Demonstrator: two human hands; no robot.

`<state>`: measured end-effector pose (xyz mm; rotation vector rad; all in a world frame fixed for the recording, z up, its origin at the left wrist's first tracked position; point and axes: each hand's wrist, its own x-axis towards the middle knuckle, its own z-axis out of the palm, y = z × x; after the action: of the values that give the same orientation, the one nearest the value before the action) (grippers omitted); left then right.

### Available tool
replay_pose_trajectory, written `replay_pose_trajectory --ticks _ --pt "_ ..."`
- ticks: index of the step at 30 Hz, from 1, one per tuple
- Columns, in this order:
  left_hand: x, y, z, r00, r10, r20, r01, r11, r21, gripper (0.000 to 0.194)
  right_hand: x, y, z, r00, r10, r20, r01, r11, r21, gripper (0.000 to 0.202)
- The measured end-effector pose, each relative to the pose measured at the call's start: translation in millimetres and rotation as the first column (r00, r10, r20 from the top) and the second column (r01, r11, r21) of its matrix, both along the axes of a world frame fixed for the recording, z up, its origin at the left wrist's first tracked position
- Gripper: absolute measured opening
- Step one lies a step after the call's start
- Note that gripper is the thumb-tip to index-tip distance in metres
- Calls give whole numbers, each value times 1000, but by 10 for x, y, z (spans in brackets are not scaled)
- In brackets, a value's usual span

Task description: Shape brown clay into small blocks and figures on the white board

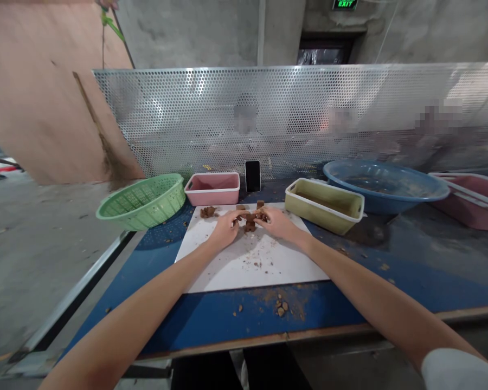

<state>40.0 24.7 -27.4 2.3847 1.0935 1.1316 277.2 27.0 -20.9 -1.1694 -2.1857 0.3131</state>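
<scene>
**Over the white board [223, 273], a clay piece [250, 217] between two hands**

Your left hand [226, 228] and right hand [277, 223] pinch its opposite sides, fingers curled inward. It sits toward the board's far edge; whether it touches the board, you can't tell. Expect it to feel light, stiff and crumbly, judging by the crumbs [258, 264] nearer you. Support its thick middle with soft, even finger pressure; thin ends may snap. A rough lump [207, 212] lies beyond your left hand.

Metal screen [211, 103] — perforated, shiny; basins [415, 187] of plastic; wall [187, 32] — matt, rough grey concrete.
</scene>
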Motion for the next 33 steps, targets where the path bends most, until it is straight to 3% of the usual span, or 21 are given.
replay_pose_trajectory --ticks 2,5,8,11,14,17,20,23,33 --pt "17 -15 0 998 -21 58 21 1000 -8 46 -19 -15 5 999 -17 -31 16 1000 -17 14" --pt "69 -67 26 982 -32 186 36 999 -16 31 -71 -88 28 972 -9 -234 -11 996 -83 16" --pt "102 -144 119 970 -28 241 21 999 31 40 -154 -197 81 881 47 -471 -140 976 -165 22" --pt "46 -210 240 982 -54 181 26 988 153 33 -235 -298 162 809 113 -578 -298 924 -237 31" --pt "-93 -263 303 989 -131 71 112 968 225 29 -280 -368 230 824 146 -548 -344 897 -278 35" --pt "-223 -328 295 978 -202 -56 208 962 176 30 -306 -405 239 866 185 -464 -334 905 -263 32" --pt "-270 -401 272 971 -203 -127 219 968 126 37 -348 -427 205 855 222 -469 -373 891 -260 29" --pt "-258 -444 254 976 -173 -130 188 975 118 44 -400 -446 183 843 197 -500 -388 867 -313 31" --pt "-306 -418 255 967 -224 -119 239 961 138 33 -387 -452 177 885 226 -408 -378 861 -342 30"
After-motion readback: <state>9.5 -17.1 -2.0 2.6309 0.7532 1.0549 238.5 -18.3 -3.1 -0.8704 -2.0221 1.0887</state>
